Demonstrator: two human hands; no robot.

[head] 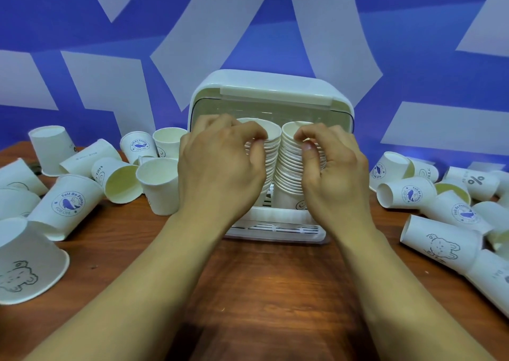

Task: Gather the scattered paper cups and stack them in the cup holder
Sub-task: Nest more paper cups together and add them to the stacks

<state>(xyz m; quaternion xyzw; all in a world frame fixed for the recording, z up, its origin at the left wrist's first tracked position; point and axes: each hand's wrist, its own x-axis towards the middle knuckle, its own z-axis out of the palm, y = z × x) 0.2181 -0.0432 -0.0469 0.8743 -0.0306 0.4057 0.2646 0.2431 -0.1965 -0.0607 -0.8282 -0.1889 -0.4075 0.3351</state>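
Head view: both forearms reach across the wooden table (270, 292); the left hand (220, 165) grips the left cup stack (271, 151) and the right hand (334, 168) the right cup stack (289, 162), both inside the white cup holder (272, 91). Loose cups (68, 203) read "Felt Be Funny FOR LIFE".

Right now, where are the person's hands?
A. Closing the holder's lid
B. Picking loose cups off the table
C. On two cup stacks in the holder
C: the left hand and right hand each rest on a stack inside the holder.
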